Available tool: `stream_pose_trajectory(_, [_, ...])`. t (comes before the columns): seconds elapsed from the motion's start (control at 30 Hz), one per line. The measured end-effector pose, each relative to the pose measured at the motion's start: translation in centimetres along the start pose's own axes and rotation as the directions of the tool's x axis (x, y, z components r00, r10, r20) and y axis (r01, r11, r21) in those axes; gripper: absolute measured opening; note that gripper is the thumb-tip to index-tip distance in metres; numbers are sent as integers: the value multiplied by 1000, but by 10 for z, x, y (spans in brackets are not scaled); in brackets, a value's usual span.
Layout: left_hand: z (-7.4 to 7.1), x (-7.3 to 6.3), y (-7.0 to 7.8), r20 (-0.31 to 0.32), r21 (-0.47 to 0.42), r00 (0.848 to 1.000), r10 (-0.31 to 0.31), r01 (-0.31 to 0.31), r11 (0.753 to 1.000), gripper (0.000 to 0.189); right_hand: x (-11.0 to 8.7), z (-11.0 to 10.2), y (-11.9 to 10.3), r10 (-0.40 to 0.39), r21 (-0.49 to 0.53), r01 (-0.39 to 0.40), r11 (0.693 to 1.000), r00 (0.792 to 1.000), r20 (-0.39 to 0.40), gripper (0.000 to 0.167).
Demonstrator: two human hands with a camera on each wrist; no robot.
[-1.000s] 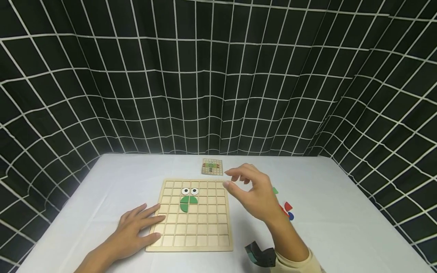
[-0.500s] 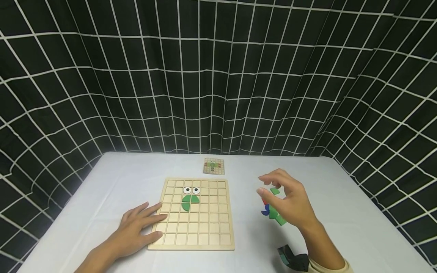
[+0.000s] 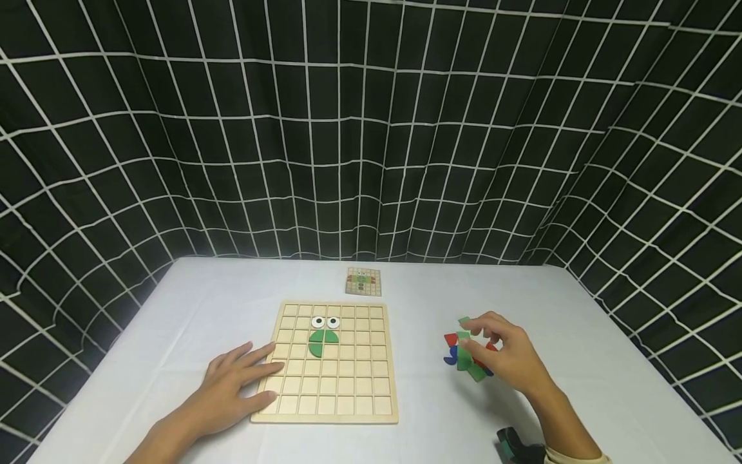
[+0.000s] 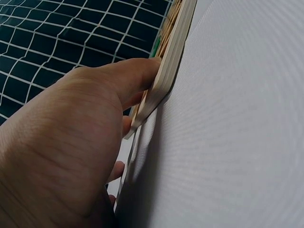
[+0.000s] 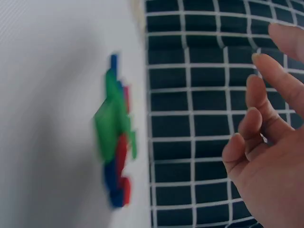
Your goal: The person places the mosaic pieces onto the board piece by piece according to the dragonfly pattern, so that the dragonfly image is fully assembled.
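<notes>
A square wooden grid board [image 3: 355, 387] lies on the table. On it are two white eye pieces [image 3: 317, 322] with black pupils, and three green quarter-circle pieces [image 3: 315, 350] just below. My left hand [image 3: 225, 388] rests on the board's left edge with spread fingers; the left wrist view shows the thumb [image 4: 137, 76] on the rim. Over a small pile of green, red and blue pieces [image 3: 464, 358] hovers my right hand [image 3: 513, 357], thumb and fingertips apart with nothing between them. In the right wrist view a gap separates that hand from the pile [image 5: 114, 118].
Behind the board lies a small picture card [image 3: 363, 281] with a coloured figure on a grid. A white cloth [image 3: 232, 290] covers the table. Black curtains [image 3: 324, 129] with a white grid hang behind and at the sides.
My right hand has moved from beside the board's top right corner rightward, then lower over the loose pieces. My left hand stays on the board's edge.
</notes>
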State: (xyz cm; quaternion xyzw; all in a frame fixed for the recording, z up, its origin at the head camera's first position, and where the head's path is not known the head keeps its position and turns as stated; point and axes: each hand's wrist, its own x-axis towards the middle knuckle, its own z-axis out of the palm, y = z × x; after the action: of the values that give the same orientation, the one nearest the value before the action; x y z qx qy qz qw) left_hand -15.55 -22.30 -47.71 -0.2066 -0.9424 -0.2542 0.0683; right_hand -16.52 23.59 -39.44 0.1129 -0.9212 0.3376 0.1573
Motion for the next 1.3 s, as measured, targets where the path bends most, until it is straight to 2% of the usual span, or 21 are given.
stream_pose_trajectory(0.13, [1,0,0,-1,-4,1000,2,-2,1000,41,-5,5,18,64,-23,-63,998,996,58,16])
stream_pose_trajectory(0.33, [0,-1,1,-5,1,1000,6,-6,1000,41,-9,14,40,26,29,-29,999,993,115,15])
stream_pose_trajectory(0.5, [-2,-1,1,-6,0,1000,14,-14,1000,42,-12,20,48,73,-47,-65,997,978,195,16])
stream_pose_trajectory(0.67, [0,0,0,-4,3,1000,17,-17,1000,41,-14,22,50,90,-138,-56,989,962,257,18])
stream_pose_trajectory(0.87, [0,0,1,-2,-1,1000,7,-7,1000,41,-12,23,48,107,-196,-54,979,958,267,19])
stream_pose_trajectory(1.1, [-3,0,2,0,-5,1000,-4,4,1000,41,-11,23,44,107,-195,-51,979,952,286,17])
stream_pose_trajectory(1.3, [-3,1,2,-3,-7,1000,0,0,1000,41,-11,23,44,143,-227,-73,971,941,307,21])
